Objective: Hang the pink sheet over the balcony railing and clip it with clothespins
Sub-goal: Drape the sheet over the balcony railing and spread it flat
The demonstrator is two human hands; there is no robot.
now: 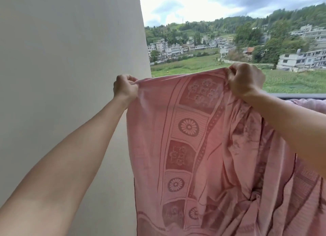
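Note:
The pink sheet, woven with darker flower and square patterns, hangs in front of me, stretched between both hands. My left hand pinches its top corner beside the wall. My right hand grips the top edge further right, with bunched cloth falling below it. The dark balcony railing shows as a short strip to the right of my right hand, with pink cloth lying over it at the far right. The sheet hides the rest of the railing. No clothespins are in view.
A plain pale wall fills the left half of the view, close to my left arm. Beyond the railing lie green fields, houses and wooded hills under a cloudy sky.

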